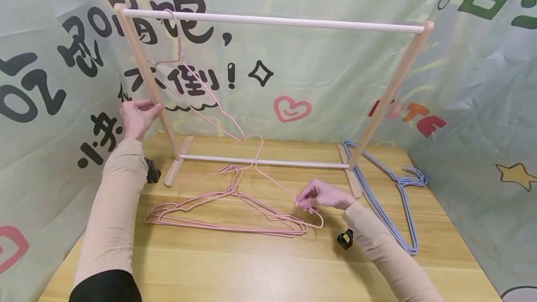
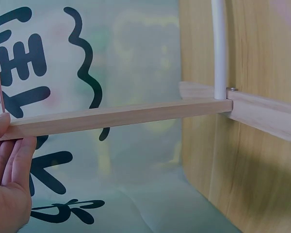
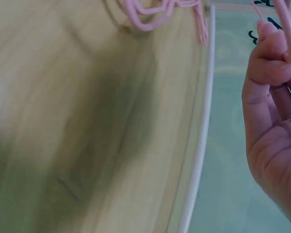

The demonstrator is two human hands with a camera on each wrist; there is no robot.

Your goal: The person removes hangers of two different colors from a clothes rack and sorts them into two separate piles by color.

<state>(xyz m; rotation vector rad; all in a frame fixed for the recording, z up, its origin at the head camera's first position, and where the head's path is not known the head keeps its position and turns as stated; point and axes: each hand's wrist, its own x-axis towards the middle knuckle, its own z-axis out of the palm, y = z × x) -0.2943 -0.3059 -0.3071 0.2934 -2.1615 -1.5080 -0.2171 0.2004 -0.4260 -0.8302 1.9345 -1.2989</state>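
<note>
My left hand (image 1: 140,118) pinches the left wooden post (image 1: 135,50) of a clothes rack, thumb on one side and fingers on the other, as the left wrist view shows. With thumb and fingertips, my right hand (image 1: 320,195) holds a pink hanger (image 1: 274,182) by its right end, above the table. Its hook points up, in front of the lower rail. Another pink hanger (image 1: 180,43) hangs from the top rail (image 1: 272,20) near the left post. Several more pink hangers (image 1: 226,230) lie stacked on the table, partly overlapped by the held one.
Blue hangers (image 1: 404,181) lie together at the right, beside the rack's right foot (image 1: 351,176). A white lower rail (image 1: 293,164) joins the two feet. Printed cloth (image 1: 335,87) surrounds the wooden table (image 1: 235,269) at the back and sides.
</note>
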